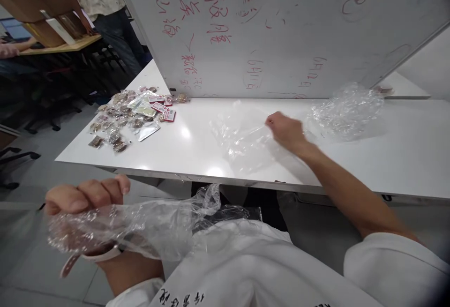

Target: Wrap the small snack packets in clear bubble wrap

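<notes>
In the head view my left hand (87, 204) is closed round one end of a crumpled clear plastic bag (158, 225), which stretches sideways across the front of my white shirt. My right hand (286, 131) is closed above the white table, pinching the edge of another thin clear plastic bag (242, 143) that spreads to its left over the tabletop. Right of that hand lies a heap of crumpled clear plastic (348, 112). A pile of small wrapped packets (121, 117) sits at the table's left end, well away from both hands.
The white table (190, 145) runs across the view, its front edge before my body. A whiteboard (267, 30) with red writing stands behind it. At the upper left are a person in jeans (121, 35), cardboard boxes (45, 30) on another table, and chairs.
</notes>
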A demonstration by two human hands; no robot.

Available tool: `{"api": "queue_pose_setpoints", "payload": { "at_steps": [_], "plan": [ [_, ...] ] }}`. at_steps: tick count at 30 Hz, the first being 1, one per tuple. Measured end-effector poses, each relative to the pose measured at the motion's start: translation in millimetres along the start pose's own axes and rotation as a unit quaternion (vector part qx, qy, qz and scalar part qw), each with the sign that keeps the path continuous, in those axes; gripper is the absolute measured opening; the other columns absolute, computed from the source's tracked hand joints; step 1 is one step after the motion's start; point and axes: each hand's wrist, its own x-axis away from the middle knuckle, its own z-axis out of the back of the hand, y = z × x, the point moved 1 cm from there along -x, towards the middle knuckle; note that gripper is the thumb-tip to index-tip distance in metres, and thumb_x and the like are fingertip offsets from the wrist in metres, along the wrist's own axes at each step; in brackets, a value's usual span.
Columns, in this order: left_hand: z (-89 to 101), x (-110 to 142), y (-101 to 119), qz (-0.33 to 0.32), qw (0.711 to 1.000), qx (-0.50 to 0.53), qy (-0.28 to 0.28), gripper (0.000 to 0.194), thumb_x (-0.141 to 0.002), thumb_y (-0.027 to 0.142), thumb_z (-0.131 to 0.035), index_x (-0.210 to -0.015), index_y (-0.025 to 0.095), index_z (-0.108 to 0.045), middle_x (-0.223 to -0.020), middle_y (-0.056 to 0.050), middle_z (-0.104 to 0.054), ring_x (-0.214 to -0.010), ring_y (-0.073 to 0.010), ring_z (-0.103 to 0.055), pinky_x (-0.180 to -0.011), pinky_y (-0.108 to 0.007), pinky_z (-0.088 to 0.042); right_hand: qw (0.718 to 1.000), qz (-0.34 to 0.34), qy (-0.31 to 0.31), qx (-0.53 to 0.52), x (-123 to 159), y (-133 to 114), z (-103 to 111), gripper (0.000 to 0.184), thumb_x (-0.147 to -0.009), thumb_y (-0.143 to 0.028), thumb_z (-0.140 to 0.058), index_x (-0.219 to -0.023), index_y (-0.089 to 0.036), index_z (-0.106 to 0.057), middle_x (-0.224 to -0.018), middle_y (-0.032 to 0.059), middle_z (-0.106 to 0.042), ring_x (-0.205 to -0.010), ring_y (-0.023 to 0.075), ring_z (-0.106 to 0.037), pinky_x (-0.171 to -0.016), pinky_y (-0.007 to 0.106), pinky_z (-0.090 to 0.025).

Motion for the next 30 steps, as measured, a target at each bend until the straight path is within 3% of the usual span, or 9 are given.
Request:
{"api": "queue_pose_setpoints", "payload": {
  "at_steps": [6,11,16,18,20,22,26,28,30],
  "plan": [
    [-56.5,-22,3,-0.03,0.99,-0.138,0.012,0.024,-0.076,0.036,-0.081,-0.074,0.018,-0.066,-0.056,0.002,-0.063,-0.042,-0.0101,-0.051,-0.048,-0.028,-0.047,0.957,-0.12,0.254,0.072,39,87,107,0.043,-0.102,-0.05,-0.034,-0.121,-0.024,-0.063,-0.125,0.0199,-0.059,-0.12,0.0405,-0.056,-0.097,0.065,-0.036],
    [-78.7,-38,-14,0.05,0.98,-0.19,0.045,0.021,-0.072,0.027,-0.087,-0.078,0.013,-0.072,-0.067,-0.003,-0.07,-0.057,-0.0123,-0.064,-0.05,-0.022,-0.05,0.954,-0.159,0.248,0.048,65,152,110,0.041,-0.099,-0.05,-0.036,-0.121,-0.033,-0.067,-0.125,0.019,-0.059,-0.13,0.0469,-0.047,-0.093,0.075,-0.03],
    [-125.3,-67,-33,0.167,0.964,-0.185,-0.095,0.019,-0.078,0.034,-0.083,-0.082,0.017,-0.075,-0.063,-0.001,-0.067,-0.046,-0.0102,-0.059,-0.039,-0.019,-0.044,0.967,0.001,0.251,-0.035,62,70,92,0.051,-0.089,-0.064,-0.056,-0.126,-0.03,-0.065,-0.129,0.0135,-0.063,-0.132,0.0443,-0.047,-0.113,0.07,-0.026],
    [-149.5,-80,-39,0.219,0.953,-0.161,-0.134,0.024,-0.072,0.036,-0.088,-0.079,0.017,-0.074,-0.06,0.001,-0.064,-0.044,-0.0111,-0.06,-0.038,-0.02,-0.046,0.968,0.15,0.05,-0.195,59,5,77,0.08,-0.082,-0.068,-0.066,-0.15,-0.032,-0.044,-0.151,0.0085,-0.049,-0.139,0.0353,-0.045,-0.116,0.061,-0.035],
    [-168.1,-93,-40,0.26,0.938,-0.156,-0.166,0.026,-0.067,0.031,-0.091,-0.078,0.016,-0.073,-0.06,0.002,-0.062,-0.045,-0.012,-0.062,-0.04,-0.02,-0.047,0.91,0.253,-0.121,-0.307,58,-52,60,0.101,-0.071,-0.067,-0.078,-0.156,-0.034,-0.035,-0.158,0.0073,-0.042,-0.144,0.0328,-0.041,-0.116,0.054,-0.038],
    [-174.4,-106,-35,0.262,0.924,-0.19,-0.202,0.022,-0.07,0.026,-0.089,-0.08,0.014,-0.073,-0.061,0.003,-0.061,-0.044,-0.0107,-0.062,-0.04,-0.017,-0.045,0.841,0.291,-0.247,-0.384,56,-83,44,0.069,-0.078,-0.06,-0.075,-0.138,-0.028,-0.058,-0.136,0.0074,-0.063,-0.126,0.0268,-0.058,-0.105,0.044,-0.049],
    [-144.9,-137,-5,0.244,0.868,-0.359,-0.242,0.031,-0.097,0.026,-0.052,-0.091,0.002,-0.07,-0.063,0.006,-0.051,-0.051,-0.0048,-0.064,-0.052,-0.018,-0.044,0.761,0.249,-0.404,-0.443,48,-68,47,0.033,-0.093,-0.051,-0.061,-0.094,-0.019,-0.071,-0.093,0.0048,-0.074,-0.086,0.0159,-0.068,-0.083,0.034,-0.054],
    [-119.4,-152,8,0.284,0.807,-0.454,-0.251,0.057,-0.1,0.026,-0.019,-0.093,-0.006,-0.066,-0.069,0.006,-0.047,-0.066,-0.0069,-0.069,-0.062,-0.03,-0.048,0.799,0.198,-0.351,-0.446,40,-41,69,0.035,-0.093,-0.053,-0.06,-0.094,-0.02,-0.069,-0.095,0.0057,-0.073,-0.088,0.0171,-0.068,-0.084,0.036,-0.053],
    [-96.6,-167,10,0.308,0.743,-0.534,-0.261,0.055,-0.099,0.029,-0.025,-0.087,-0.002,-0.068,-0.067,0.006,-0.047,-0.079,-0.0115,-0.07,-0.073,-0.041,-0.05,0.859,0.144,-0.262,-0.415,27,-17,96,0.038,-0.091,-0.059,-0.061,-0.093,-0.022,-0.068,-0.089,0.0047,-0.072,-0.086,0.0187,-0.067,-0.082,0.038,-0.052]
  ]
}}
